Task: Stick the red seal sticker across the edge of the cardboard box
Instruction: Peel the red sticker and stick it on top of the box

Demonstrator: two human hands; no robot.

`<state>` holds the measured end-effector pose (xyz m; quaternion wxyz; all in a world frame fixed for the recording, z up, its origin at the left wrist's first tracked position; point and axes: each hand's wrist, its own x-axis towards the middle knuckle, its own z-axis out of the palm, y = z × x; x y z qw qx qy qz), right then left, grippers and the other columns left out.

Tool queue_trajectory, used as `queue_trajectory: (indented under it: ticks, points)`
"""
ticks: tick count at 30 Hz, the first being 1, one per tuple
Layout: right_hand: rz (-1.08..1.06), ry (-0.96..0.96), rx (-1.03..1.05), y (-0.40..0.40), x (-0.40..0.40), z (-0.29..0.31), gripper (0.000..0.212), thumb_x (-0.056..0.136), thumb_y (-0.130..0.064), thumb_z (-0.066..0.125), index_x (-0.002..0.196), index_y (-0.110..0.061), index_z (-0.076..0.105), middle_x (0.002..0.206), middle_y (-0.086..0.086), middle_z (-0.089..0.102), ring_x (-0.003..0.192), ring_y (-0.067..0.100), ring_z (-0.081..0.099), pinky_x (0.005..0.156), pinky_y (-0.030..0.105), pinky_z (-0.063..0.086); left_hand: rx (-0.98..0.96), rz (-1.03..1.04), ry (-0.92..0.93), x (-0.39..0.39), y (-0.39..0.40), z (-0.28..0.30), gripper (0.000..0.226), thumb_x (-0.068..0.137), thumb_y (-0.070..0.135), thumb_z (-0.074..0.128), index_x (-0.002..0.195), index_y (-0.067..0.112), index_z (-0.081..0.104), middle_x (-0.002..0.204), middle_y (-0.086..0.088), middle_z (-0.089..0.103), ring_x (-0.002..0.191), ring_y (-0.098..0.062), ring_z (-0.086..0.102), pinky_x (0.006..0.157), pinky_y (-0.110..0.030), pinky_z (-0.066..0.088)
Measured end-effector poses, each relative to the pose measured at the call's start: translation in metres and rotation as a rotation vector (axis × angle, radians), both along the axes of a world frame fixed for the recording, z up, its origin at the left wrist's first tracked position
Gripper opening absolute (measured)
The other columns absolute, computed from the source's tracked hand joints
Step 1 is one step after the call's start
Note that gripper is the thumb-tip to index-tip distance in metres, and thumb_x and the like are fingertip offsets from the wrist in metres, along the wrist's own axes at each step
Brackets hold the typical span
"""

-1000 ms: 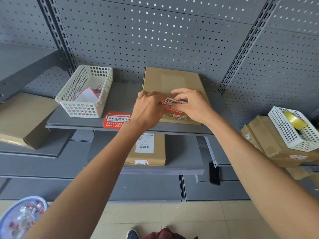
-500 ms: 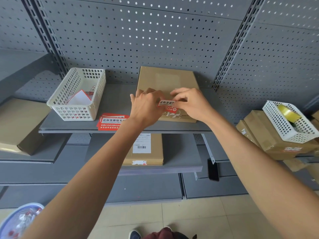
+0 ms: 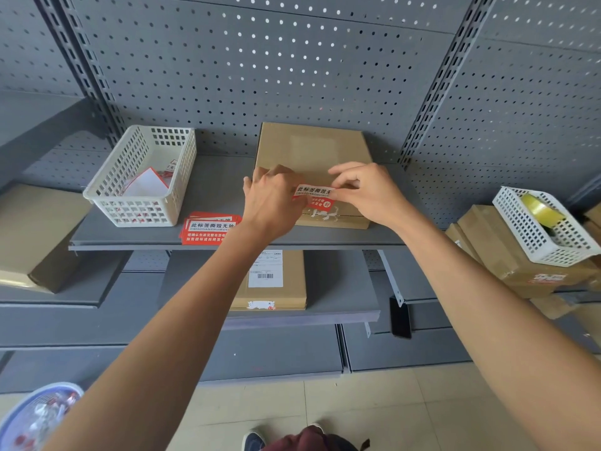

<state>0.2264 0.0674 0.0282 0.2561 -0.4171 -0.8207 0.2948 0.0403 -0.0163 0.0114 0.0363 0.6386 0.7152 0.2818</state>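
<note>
Red seal sticker (image 3: 314,197), white band with black characters, pinched by left hand (image 3: 271,203) and right hand (image 3: 367,193) fingertips over near edge of cardboard box (image 3: 312,164) on shelf (image 3: 214,190).

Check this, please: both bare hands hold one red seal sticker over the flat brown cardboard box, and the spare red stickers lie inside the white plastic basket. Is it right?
Not quite. The head view shows the stack of spare red stickers lying on the grey metal shelf, beside the white plastic basket, not inside it. The rest holds: the left hand and right hand hold the red seal sticker over the flat brown cardboard box.
</note>
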Motion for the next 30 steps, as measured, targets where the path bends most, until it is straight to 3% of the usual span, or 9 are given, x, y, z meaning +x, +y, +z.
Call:
queue_trajectory:
  ticks: [7, 17, 20, 23, 27, 30]
  points:
    - [0.01, -0.017, -0.002, -0.002, 0.0, -0.001, 0.017, 0.082, -0.021, 0.08, 0.075, -0.034, 0.074, 0.116, -0.014, 0.067, 0.116, 0.013, 0.064, 0.109, 0.045, 0.046, 0.01, -0.005, 0.002, 0.0, -0.001, -0.001, 0.018, 0.088, 0.034, 0.069, 0.099, 0.023, 0.075, 0.12, 0.001, 0.069, 0.111, -0.039, 0.052, 0.093, -0.048, 0.043]
    - [0.019, 0.012, -0.015, -0.003, 0.001, -0.001, 0.023, 0.083, -0.017, 0.08, 0.073, -0.035, 0.07, 0.117, -0.009, 0.067, 0.117, 0.013, 0.064, 0.111, 0.041, 0.046, 0.02, -0.028, -0.005, -0.001, -0.003, -0.001, 0.02, 0.088, 0.033, 0.068, 0.105, 0.027, 0.075, 0.124, 0.001, 0.069, 0.111, -0.041, 0.053, 0.097, -0.052, 0.043]
    - [0.008, 0.026, -0.057, -0.005, 0.0, -0.002, 0.017, 0.08, -0.015, 0.082, 0.09, -0.024, 0.072, 0.125, -0.004, 0.066, 0.121, 0.014, 0.061, 0.115, 0.034, 0.041, 0.024, -0.023, 0.02, -0.002, -0.001, -0.001, 0.018, 0.087, 0.034, 0.068, 0.1, 0.025, 0.076, 0.116, 0.0, 0.071, 0.106, -0.04, 0.055, 0.092, -0.05, 0.046]
    - [0.021, -0.033, -0.026, -0.011, -0.004, -0.001, 0.039, 0.078, -0.013, 0.084, 0.113, -0.019, 0.069, 0.129, -0.005, 0.064, 0.124, 0.009, 0.055, 0.112, 0.026, 0.037, 0.031, -0.028, 0.008, -0.003, -0.002, -0.001, 0.017, 0.087, 0.033, 0.067, 0.099, 0.025, 0.076, 0.116, -0.001, 0.07, 0.105, -0.041, 0.054, 0.092, -0.05, 0.045]
    - [0.007, -0.094, 0.043, -0.012, -0.007, -0.002, 0.012, 0.083, -0.016, 0.079, 0.092, -0.015, 0.072, 0.132, -0.003, 0.063, 0.122, 0.01, 0.055, 0.104, 0.024, 0.036, 0.041, -0.041, 0.001, -0.003, -0.004, -0.002, 0.015, 0.085, 0.034, 0.066, 0.093, 0.026, 0.076, 0.111, 0.001, 0.071, 0.104, -0.041, 0.054, 0.091, -0.05, 0.046]
    - [-0.005, -0.103, 0.029, -0.01, -0.006, -0.003, 0.007, 0.084, -0.018, 0.079, 0.084, -0.015, 0.072, 0.134, -0.003, 0.063, 0.122, 0.012, 0.056, 0.1, 0.022, 0.033, 0.05, -0.046, -0.021, -0.003, -0.005, -0.003, 0.019, 0.082, 0.036, 0.063, 0.091, 0.025, 0.076, 0.111, 0.002, 0.071, 0.104, -0.041, 0.054, 0.091, -0.049, 0.045]
